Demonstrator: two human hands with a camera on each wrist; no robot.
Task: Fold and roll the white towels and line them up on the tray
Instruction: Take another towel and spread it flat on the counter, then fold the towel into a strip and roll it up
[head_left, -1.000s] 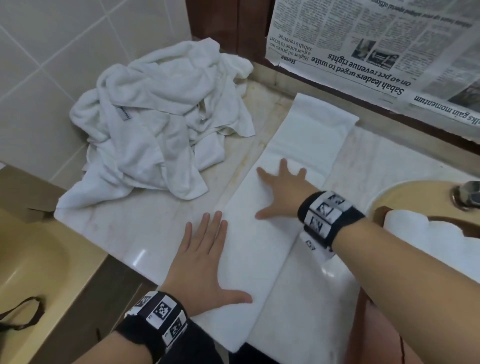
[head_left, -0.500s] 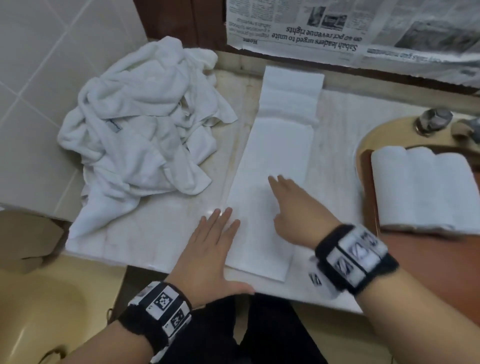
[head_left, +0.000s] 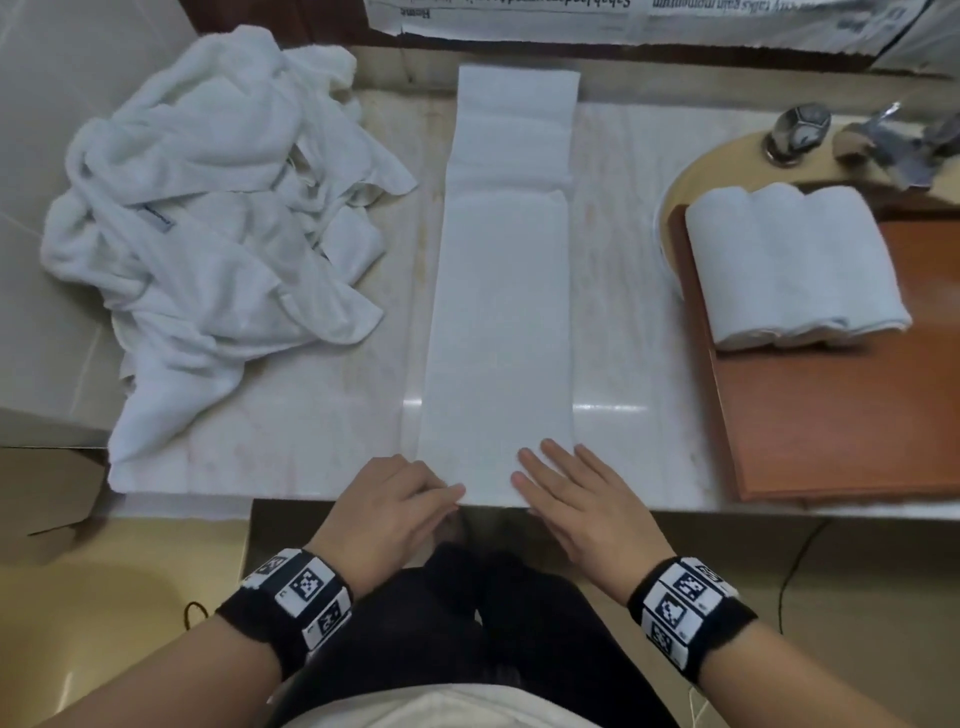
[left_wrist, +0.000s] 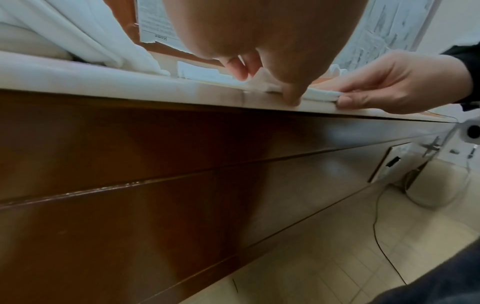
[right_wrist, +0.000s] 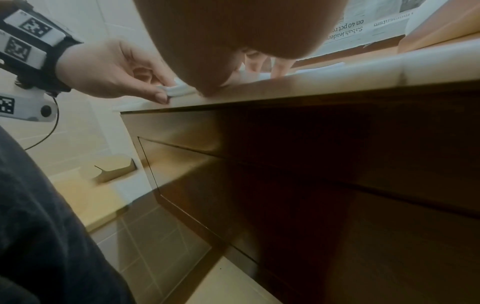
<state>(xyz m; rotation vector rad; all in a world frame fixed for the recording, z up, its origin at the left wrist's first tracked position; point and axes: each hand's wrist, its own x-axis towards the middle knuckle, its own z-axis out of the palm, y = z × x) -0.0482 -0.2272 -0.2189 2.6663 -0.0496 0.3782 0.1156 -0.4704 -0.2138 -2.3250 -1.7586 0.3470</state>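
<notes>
While a heap of loose white towels (head_left: 208, 218) waits at the worktop's (head_left: 311, 415) far left corner, the step in hand looks like the start of the roll. The folded towel strip (head_left: 498, 312) lies flat down the middle, running from the back edge to the front edge. At that front edge the left hand (head_left: 395, 504) pinches the strip's near left corner, thumb under and fingers curled over it, as the right wrist view shows. Just beside it, the right hand (head_left: 576, 499) holds the near right corner, fingers fairly straight on top and thumb tucked at the hem. Toward the right edge, the tray (head_left: 831, 415) carries rolled towels (head_left: 789, 260) lined up at its far end. Next, both hands probably need to turn the near hem over evenly and roll it tightly toward the back edge, keeping the sides square.
</notes>
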